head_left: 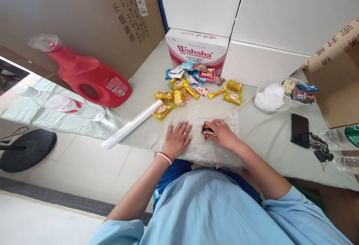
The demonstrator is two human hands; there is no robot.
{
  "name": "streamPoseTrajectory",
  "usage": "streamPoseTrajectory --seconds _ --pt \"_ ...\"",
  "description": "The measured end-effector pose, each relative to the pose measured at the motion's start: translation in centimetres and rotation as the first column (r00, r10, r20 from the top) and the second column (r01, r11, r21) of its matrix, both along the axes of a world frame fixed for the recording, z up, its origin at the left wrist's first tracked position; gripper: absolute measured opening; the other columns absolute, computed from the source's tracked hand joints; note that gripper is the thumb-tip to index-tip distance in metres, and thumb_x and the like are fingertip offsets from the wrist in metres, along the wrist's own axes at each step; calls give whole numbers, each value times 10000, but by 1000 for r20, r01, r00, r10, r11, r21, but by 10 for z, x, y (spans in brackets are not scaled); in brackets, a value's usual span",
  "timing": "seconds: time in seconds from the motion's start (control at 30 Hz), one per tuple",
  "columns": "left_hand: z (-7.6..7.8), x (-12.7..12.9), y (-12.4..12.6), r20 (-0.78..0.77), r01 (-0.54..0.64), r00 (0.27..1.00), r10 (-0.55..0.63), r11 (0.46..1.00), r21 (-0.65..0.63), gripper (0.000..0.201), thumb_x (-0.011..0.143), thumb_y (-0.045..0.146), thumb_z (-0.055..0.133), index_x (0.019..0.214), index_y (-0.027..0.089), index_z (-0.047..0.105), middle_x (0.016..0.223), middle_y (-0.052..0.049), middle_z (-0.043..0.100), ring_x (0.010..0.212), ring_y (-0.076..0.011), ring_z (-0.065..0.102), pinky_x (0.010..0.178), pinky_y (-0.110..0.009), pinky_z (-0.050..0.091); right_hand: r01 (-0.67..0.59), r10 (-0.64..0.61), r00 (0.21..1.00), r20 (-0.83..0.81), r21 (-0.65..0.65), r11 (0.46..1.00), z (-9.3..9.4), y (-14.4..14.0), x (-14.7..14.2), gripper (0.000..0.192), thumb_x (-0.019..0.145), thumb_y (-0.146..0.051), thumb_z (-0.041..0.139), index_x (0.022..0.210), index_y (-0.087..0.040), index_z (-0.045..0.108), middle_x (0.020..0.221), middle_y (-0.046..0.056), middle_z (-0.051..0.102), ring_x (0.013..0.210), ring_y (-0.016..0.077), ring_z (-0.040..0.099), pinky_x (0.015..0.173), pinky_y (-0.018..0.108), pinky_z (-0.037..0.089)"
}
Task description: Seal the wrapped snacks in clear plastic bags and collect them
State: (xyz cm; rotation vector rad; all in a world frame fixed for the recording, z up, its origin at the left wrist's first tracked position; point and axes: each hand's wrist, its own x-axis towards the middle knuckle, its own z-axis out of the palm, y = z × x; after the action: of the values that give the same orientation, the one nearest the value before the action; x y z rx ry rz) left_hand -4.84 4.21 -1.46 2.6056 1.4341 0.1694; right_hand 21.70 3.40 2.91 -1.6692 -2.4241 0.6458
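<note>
Head view: right hand [223, 133] is gripping one small brown-red snack packet [206, 130] on the clear plastic bag [213, 149]; left hand [177, 139] is lying open, pressing it flat. Heap of yellow and mixed packets [193, 86] at frame centre is lying unbagged on the table [263, 133].

Table [146, 84] w/ snack packets [193, 86]; plastic sheet [207, 151]; phone [299, 130]; film roll [131, 124].

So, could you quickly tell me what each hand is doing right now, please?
Left hand: open, flat on the clear plastic bag, holding nothing.
Right hand: closed on a small red-brown snack packet.
</note>
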Motion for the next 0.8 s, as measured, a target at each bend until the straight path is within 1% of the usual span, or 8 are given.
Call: streamPoseTrajectory --seconds 0.07,0.13,0.2,0.27,0.33,0.47,0.57,0.8 --pt "0 0 -7 15 -25 1000 25 1000 19 545 1082 427 355 1602 279 428 1691 -89 364 1569 -309 344 1270 -638 160 -9 8 997 -79 -17 1000 -4 -1 4 767 892 -286 722 1589 -228 408 1520 151 538 1446 337 414 1164 501 378" --pt "0 1 -12 36 -47 998 46 998 33 539 1081 426 359 1594 281 442 1686 -92 373 1564 -311 357 1270 -638 163 20 -21 996 -88 -17 1000 -5 -2 5 884 852 -383 782 1609 -200 363 1566 173 495 1498 358 349 1194 529 340" --pt "0 2 -14 52 -57 997 55 998 38 535 1079 425 366 1588 284 452 1681 -94 384 1558 -313 369 1268 -644 171 42 -42 999 -33 -13 999 -3 -3 4 812 857 -389 781 1560 -172 435 1546 191 516 1508 371 337 1208 554 304" --pt "0 2 -14 57 -53 997 50 998 37 538 1078 427 369 1588 279 451 1681 -97 385 1556 -316 373 1264 -653 178 25 -25 999 24 -12 1000 1 -2 3 638 884 -302 740 1472 -163 533 1484 187 574 1478 363 386 1205 548 299" --pt "-1 2 -13 54 -44 998 42 998 36 539 1079 435 369 1587 277 451 1682 -98 382 1557 -313 370 1263 -654 179 1 -1 999 45 -4 1000 5 0 3 558 898 -240 703 1433 -160 564 1454 179 599 1445 342 428 1195 517 319" --pt "-3 1 -13 49 -44 998 42 998 41 539 1082 442 362 1588 278 450 1686 -93 373 1563 -303 361 1272 -645 161 -59 57 994 92 20 998 10 4 2 562 895 -232 710 1435 -177 562 1461 167 595 1468 337 396 1215 534 278" --pt "-4 2 -14 58 -57 997 54 997 45 538 1082 435 363 1594 289 439 1685 -90 374 1563 -295 362 1281 -637 141 -107 104 980 167 7 994 12 4 -1 525 893 -205 707 1404 -169 589 1422 173 615 1408 348 453 1219 562 250" --pt "-4 3 -19 87 -92 992 88 995 46 550 1082 438 367 1607 280 417 1676 -96 389 1558 -295 373 1284 -652 125 39 -42 995 95 30 999 22 0 4 556 921 -311 696 1431 -138 557 1341 168 629 1268 330 518 1084 441 413"
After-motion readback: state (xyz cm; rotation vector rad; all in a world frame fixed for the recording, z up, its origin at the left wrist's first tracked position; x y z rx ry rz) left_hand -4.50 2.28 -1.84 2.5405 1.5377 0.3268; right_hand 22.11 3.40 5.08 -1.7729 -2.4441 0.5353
